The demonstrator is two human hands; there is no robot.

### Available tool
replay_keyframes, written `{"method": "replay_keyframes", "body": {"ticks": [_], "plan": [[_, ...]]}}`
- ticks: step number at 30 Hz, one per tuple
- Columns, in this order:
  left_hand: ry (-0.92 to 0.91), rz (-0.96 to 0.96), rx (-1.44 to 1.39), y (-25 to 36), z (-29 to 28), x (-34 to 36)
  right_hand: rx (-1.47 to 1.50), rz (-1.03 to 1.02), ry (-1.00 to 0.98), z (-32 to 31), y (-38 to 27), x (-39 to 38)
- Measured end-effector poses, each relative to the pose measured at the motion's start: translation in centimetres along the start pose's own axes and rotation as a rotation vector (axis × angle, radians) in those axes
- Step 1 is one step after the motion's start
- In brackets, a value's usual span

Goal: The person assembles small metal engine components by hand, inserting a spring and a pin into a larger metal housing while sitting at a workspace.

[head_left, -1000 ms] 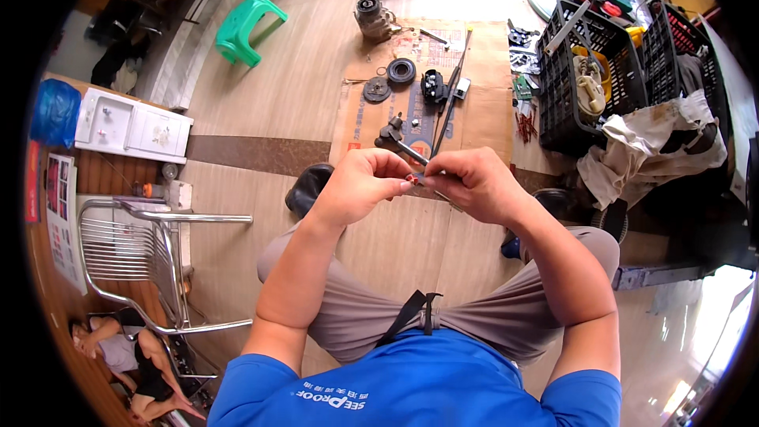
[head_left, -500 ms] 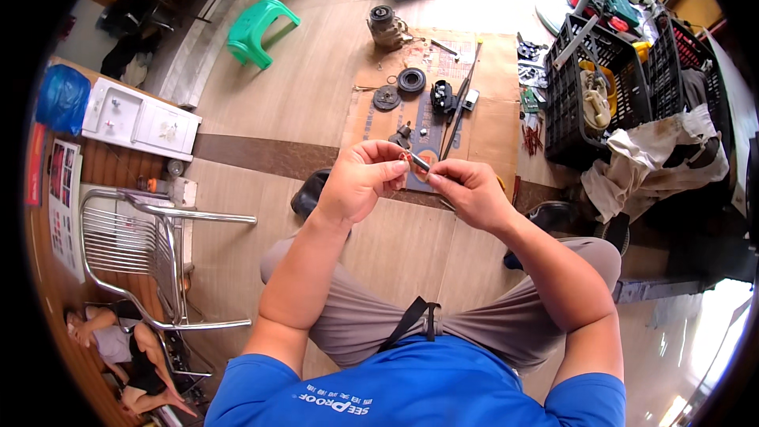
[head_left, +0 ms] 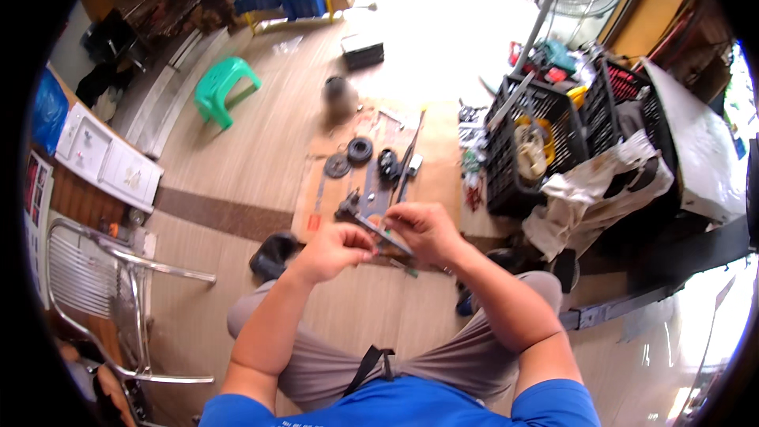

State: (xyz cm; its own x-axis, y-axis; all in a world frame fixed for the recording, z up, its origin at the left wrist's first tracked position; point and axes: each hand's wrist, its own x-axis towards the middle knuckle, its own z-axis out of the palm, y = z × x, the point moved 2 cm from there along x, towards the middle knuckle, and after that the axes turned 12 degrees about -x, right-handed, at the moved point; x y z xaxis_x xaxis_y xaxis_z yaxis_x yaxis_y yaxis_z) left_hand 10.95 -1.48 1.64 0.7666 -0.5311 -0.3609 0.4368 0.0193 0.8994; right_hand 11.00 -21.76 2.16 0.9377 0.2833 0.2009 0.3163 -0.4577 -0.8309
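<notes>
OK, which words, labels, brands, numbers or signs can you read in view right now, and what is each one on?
None can be read for certain.
Blue shirt: small white print, cut off by the picture's lower edge, unreadable.
Cardboard: printed marks and an orange-red patch, too blurred to read.
Poster at the far left: print too small to read.
</notes>
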Motion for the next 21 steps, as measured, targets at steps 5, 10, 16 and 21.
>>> {"method": "replay_keyframes", "body": {"ticks": [5, 10, 16, 21], "plan": [[-0.063, 0.018, -0.259, 0.4, 0.3, 0.2, 0.289, 0.174, -0.041, 1.4, 2.1, -0.2], [0.091, 0.198, -0.505, 0.3, -1.6, 1.0, 0.453, 0.290, -0.114, 4.2, 3.3, -1.4], [0.331, 0.288, -0.344, 0.1, -3.2, 1.2, 0.152, 0.099, -0.121, 3.4, -0.2, -2.0], [0.307, 0.223, 0.221, -0.3, -2.6, 0.8, -0.061, -0.048, -0.041, 0.4, -1.7, -1.2]]}}
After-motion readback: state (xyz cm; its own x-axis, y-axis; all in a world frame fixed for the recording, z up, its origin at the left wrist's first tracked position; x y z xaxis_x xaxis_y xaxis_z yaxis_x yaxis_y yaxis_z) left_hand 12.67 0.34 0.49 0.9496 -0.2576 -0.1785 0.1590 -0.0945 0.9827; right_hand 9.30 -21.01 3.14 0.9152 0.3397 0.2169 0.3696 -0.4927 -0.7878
